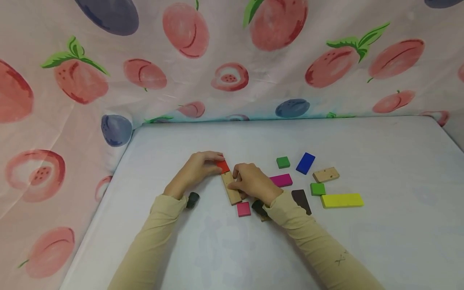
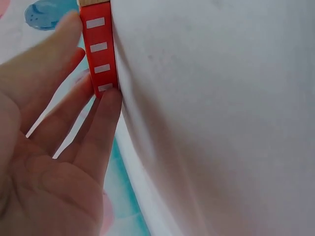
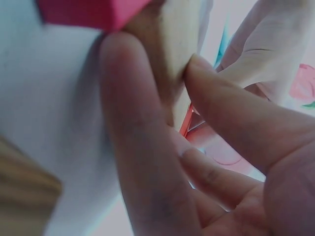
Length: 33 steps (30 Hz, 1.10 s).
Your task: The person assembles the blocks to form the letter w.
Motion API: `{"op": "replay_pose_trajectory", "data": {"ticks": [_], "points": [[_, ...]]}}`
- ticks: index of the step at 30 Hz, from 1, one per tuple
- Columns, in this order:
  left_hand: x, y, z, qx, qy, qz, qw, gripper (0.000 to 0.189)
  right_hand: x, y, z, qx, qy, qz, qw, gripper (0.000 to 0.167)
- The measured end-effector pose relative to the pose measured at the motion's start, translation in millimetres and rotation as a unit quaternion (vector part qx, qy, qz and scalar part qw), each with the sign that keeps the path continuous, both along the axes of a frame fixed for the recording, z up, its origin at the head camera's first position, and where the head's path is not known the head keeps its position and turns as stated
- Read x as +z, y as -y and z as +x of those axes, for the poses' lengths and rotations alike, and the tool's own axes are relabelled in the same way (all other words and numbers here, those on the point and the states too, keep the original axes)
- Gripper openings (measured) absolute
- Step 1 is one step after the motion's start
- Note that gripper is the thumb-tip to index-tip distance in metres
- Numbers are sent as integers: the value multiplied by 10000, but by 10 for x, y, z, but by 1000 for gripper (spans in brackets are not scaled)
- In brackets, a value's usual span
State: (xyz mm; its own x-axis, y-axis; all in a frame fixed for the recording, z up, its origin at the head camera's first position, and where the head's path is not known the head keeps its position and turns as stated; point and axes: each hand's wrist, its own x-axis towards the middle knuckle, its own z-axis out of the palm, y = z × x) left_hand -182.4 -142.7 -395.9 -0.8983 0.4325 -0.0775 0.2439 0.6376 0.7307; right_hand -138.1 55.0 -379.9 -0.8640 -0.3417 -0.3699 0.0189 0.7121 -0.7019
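Observation:
My left hand point(image 1: 195, 168) holds a red block point(image 1: 223, 166) at the far end of a short row, thumb on one side and fingers on the other. White rectangles mark the red block's side point(image 2: 100, 58) in the left wrist view. Against it, end to end, lies a long plain wooden block point(image 1: 232, 192). My right hand point(image 1: 255, 181) grips this wooden block, with the thumb on its top face and the other fingers along its right side. Close to the near end of the wooden block sits a pink square block point(image 1: 244, 209).
To the right lie a magenta block point(image 1: 282, 180), a dark brown block point(image 1: 301, 201), two green blocks point(image 1: 283, 162), a blue block point(image 1: 305, 163), another wooden block point(image 1: 326, 174) and a yellow block point(image 1: 342, 200). A brown block point(image 1: 265, 218) is partly hidden below the right wrist.

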Motion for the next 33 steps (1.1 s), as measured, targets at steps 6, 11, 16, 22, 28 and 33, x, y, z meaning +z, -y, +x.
{"op": "replay_pose_trajectory", "data": {"ticks": [6, 11, 16, 22, 28, 33], "points": [[-11, 5, 4, -69, 17, 63, 10000, 41, 10, 12, 15, 86, -123, 16, 9999, 27], [-19, -4, 5, -100, -34, -6, 9999, 42, 13, 17, 25, 104, -147, -51, 9998, 26], [-15, -5, 8, -119, 2, -29, 9999, 41, 9, 33, 32, 104, -130, -123, 9998, 26], [-21, 6, 13, -157, 11, 24, 9999, 42, 8, 47, 33, 113, -158, -115, 9997, 25], [-18, 3, 23, -191, 0, 71, 9998, 43, 10, 57, 31, 119, -139, -81, 9998, 24], [-14, -2, 32, -199, 12, 79, 9998, 43, 14, 56, 31, 122, -113, -81, 9998, 24]]}}
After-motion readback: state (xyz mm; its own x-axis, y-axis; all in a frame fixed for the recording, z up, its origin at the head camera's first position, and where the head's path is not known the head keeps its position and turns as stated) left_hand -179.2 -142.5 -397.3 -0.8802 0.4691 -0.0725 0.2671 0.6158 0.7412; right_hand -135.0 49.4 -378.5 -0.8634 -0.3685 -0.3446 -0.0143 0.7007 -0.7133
